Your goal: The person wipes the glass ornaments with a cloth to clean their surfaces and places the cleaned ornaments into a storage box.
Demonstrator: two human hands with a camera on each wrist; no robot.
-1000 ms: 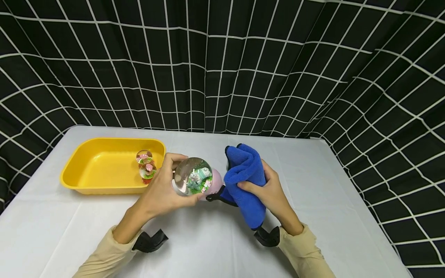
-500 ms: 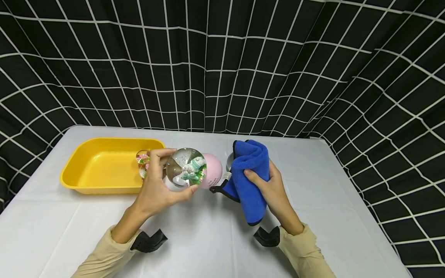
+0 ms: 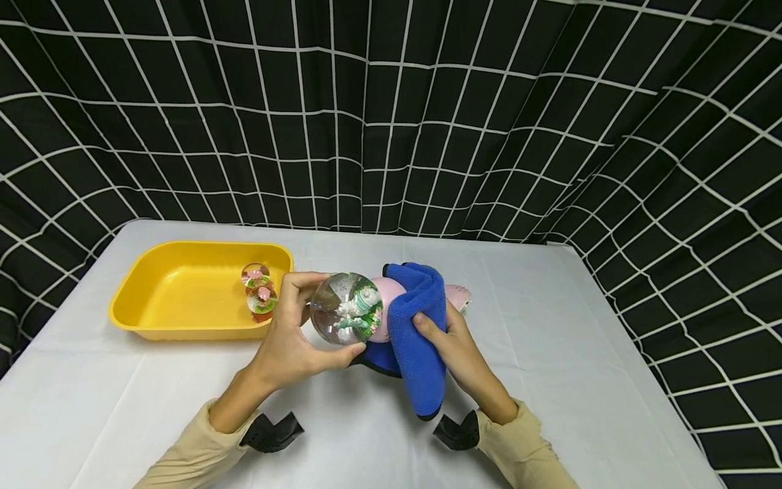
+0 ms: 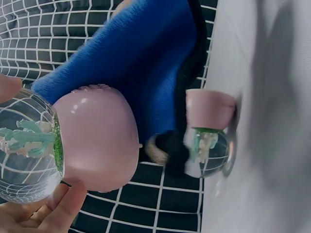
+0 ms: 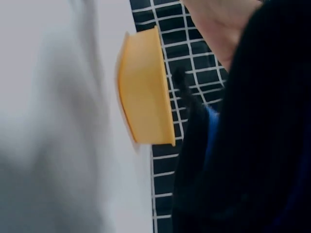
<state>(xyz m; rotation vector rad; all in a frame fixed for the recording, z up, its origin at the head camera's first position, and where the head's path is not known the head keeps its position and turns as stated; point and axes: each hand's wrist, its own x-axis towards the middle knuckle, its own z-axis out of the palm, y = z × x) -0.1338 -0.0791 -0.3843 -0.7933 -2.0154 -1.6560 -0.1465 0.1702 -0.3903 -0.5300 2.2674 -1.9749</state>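
My left hand (image 3: 287, 346) grips a snow globe (image 3: 345, 309) by its clear ball, thumb below and fingers above. The globe lies sideways above the table, its pink base (image 4: 99, 138) turned right. White and green figures show inside the ball. My right hand (image 3: 455, 339) holds a folded blue cloth (image 3: 418, 333) with black edging, thumb on its near face. The cloth overlaps the pink base and hides its far end. Behind the cloth, a second snow globe with a pink base (image 4: 210, 109) lies on the table, mostly hidden in the head view.
A yellow tray (image 3: 201, 334) stands at the left of the white table (image 3: 550, 367), with two small globes (image 3: 261, 299) at its right end. A black curtain with a white grid (image 3: 391, 136) hangs behind the table and along its sides.
Half a second ago the cloth was lifted right of the globe, baring its pink base. Now the cloth has moved left over the base, and the globe has shifted slightly right and down.
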